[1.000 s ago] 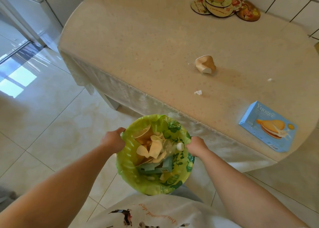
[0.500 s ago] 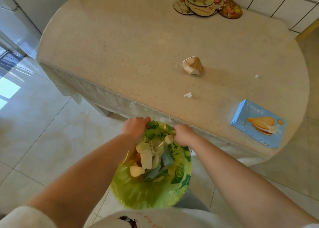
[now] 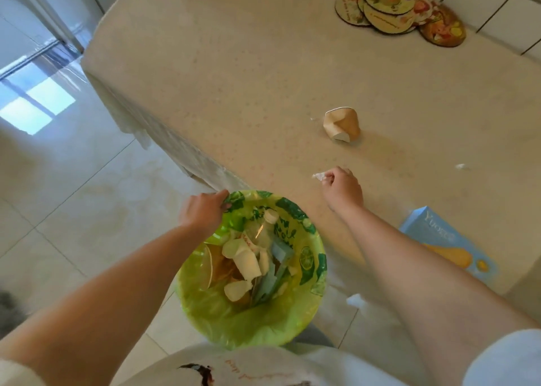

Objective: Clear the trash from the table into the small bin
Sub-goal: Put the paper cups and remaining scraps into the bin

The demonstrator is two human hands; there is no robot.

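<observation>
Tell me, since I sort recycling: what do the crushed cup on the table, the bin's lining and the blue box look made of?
The crushed cup looks like matte brown paper with a white inside; it holds sharp creases. The bin liner seems thin glossy plastic film, translucent green, wrinkled, printed. The blue box is probably printed cardboard with flat faces and crisp edges, though it is partly hidden by the right arm.

Cup (image 3: pixel 341 124) on table (image 3: pixel 234 78), behind bin (image 3: pixel 317 271)
</observation>
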